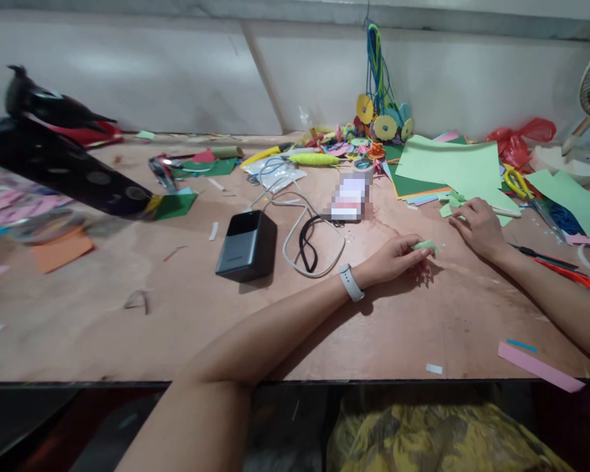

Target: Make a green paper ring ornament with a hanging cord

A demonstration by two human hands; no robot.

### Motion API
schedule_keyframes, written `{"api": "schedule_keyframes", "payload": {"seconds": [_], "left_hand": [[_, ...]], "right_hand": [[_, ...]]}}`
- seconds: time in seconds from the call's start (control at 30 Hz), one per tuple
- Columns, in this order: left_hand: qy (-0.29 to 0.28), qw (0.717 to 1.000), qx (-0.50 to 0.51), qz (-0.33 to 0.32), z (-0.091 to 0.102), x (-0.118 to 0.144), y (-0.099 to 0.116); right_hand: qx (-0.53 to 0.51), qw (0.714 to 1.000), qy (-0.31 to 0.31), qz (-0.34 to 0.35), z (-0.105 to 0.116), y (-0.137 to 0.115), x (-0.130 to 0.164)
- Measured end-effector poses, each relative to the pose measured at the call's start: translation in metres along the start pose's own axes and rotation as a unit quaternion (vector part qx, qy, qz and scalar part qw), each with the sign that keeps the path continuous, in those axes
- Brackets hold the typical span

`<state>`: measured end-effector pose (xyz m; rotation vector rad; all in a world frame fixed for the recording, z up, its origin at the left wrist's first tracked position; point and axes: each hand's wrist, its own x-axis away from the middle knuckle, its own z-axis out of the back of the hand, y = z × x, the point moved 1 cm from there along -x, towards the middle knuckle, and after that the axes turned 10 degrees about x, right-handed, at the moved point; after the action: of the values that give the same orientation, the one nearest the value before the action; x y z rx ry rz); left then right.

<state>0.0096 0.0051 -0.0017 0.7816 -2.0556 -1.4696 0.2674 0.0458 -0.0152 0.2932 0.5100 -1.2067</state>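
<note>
Two hands on surface [285, 328]: left hand [396, 257] pinches green paper scrap [425, 246]; right hand [476, 226], at 2 o'clock, lies flat w/ fingers loosely open on green sheets [452, 167].

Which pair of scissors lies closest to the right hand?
The yellow-handled scissors, just beyond the right hand on the light green paper. The red-handled scissors lie nearer the forearm.

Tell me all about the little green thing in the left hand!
The small green paper piece looks like a thin, pale strip of craft paper, maybe folded or rolled; that is too small to tell. It lies almost flat, just above the wooden table, pinched at one end by the fingers of the left hand.
</note>
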Motion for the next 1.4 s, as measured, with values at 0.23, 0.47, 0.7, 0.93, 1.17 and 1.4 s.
{"api": "schedule_keyframes", "payload": {"seconds": [0.23,0.47,0.7,0.93,1.17,1.4], "left_hand": [[-0.015,1.000,0.010,-0.005,0.001,-0.003,-0.004],[-0.029,1.000,0.005,-0.009,0.002,-0.004,-0.005],[-0.034,0.999,-0.023,-0.010,0.003,-0.006,-0.007],[-0.044,0.999,-0.015,-0.009,0.002,-0.005,-0.007],[-0.047,0.998,-0.025,-0.018,0.004,-0.006,-0.009],[-0.046,0.998,-0.030,-0.016,0.005,-0.006,-0.010]], "right_hand": [[-0.093,0.995,0.006,0.023,-0.002,-0.006,-0.001],[-0.109,0.993,0.020,0.035,-0.012,-0.003,0.000],[-0.150,0.988,0.034,0.034,-0.015,0.000,-0.001],[-0.178,0.984,0.023,0.017,-0.015,0.000,-0.001],[-0.190,0.981,0.026,0.031,-0.014,0.000,-0.003],[-0.198,0.980,0.014,0.019,-0.014,0.000,-0.003]]}}
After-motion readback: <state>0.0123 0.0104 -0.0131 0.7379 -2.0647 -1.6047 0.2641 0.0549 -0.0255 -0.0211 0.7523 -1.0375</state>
